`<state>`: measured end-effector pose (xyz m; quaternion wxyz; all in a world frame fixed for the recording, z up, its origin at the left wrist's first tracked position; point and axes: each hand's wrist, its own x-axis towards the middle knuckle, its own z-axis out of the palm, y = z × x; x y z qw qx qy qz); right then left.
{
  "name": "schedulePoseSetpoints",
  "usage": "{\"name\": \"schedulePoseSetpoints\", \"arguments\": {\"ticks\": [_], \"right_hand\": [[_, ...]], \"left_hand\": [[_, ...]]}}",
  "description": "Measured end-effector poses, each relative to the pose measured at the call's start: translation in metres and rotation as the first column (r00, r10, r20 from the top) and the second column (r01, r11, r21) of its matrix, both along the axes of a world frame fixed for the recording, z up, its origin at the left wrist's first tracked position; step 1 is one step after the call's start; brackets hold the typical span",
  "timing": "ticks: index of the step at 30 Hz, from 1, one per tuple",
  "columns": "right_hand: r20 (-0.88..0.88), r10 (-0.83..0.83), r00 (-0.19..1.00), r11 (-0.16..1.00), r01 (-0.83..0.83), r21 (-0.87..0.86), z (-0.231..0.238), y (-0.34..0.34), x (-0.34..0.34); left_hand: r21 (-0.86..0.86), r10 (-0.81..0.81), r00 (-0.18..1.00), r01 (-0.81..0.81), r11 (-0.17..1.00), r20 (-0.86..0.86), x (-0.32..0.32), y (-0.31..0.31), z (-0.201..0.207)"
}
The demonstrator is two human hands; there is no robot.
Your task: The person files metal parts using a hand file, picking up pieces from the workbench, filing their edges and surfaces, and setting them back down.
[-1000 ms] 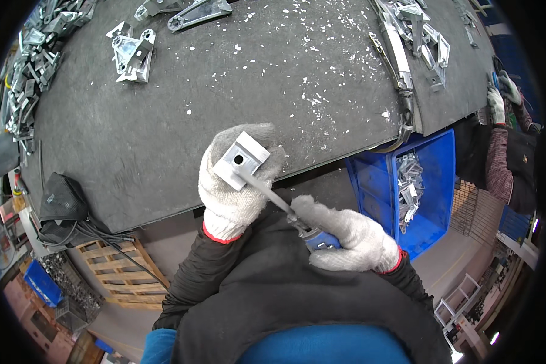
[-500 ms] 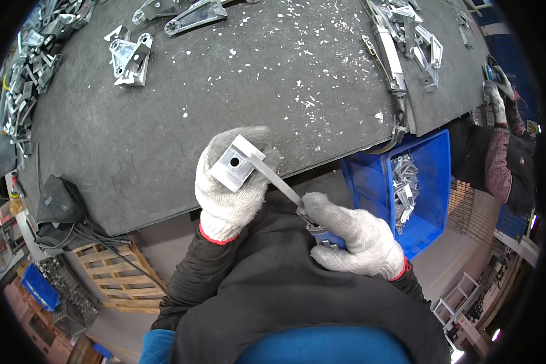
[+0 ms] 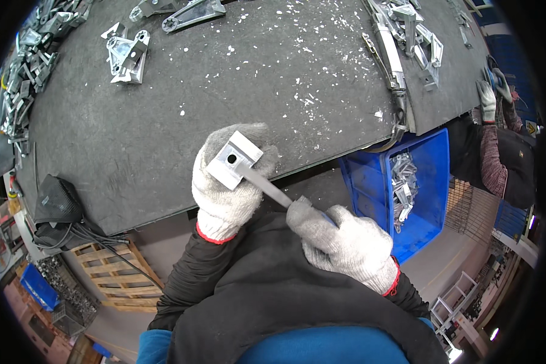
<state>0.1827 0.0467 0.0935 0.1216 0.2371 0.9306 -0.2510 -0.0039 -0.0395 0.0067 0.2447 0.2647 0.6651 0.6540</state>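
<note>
In my gloved left hand (image 3: 229, 176), a silvery metal bracket (image 3: 224, 170) is gripped with its square end and round hole facing up. A flat, narrow file (image 3: 267, 187) lies with its tip against the bracket's face, just beside the hole. My gloved right hand (image 3: 346, 242) is wrapped round the file's handle, so only a sliver of blue shows between the fingers. The rest of the bracket is hidden by the left glove. Both hands are in front of my body, at the near edge of the dark worktable (image 3: 151, 164).
Several metal brackets (image 3: 127, 57) lie on the far left, beside a big heap of parts (image 3: 33, 67). A cable and bar (image 3: 388, 54) run along the right. Below the table's right edge is a blue bin (image 3: 428, 224) with parts. A co-worker's gloved hands (image 3: 488, 97) show far right.
The file's tip has shifted from the bracket's upper right edge down to beside the hole. My right hand has moved left and up, now covering more of the blue handle.
</note>
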Motion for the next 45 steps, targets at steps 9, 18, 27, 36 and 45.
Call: {"name": "schedulePoseSetpoints", "arguments": {"ticks": [9, 18, 27, 36, 45], "right_hand": [[-0.001, 0.01, 1.0, 0.999, -0.01, 0.046, 0.002, -0.001, 0.0], [-0.114, -0.052, 0.992, 0.98, 0.073, 0.186, -0.008, 0.015, -0.001], [-0.064, -0.088, 0.994, 0.95, 0.103, 0.294, -0.018, 0.006, 0.005], [-0.107, -0.115, 0.988, 0.985, 0.127, 0.12, -0.002, 0.014, -0.001], [-0.057, -0.122, 0.991, 0.724, 0.05, -0.688, -0.009, 0.032, 0.008]], "left_hand": [[0.003, -0.008, 0.998, 0.009, 1.0, -0.067, -0.002, 0.001, -0.002], [-0.017, -0.037, 0.992, 0.035, 0.999, -0.118, -0.003, 0.011, 0.005], [-0.08, 0.036, 0.999, -0.039, 0.996, -0.033, 0.004, 0.023, 0.01], [0.007, 0.07, 0.997, -0.07, 0.998, 0.043, 0.003, 0.023, 0.005], [-0.055, 0.068, 0.993, -0.074, 0.996, -0.101, 0.003, 0.009, 0.008]]}}
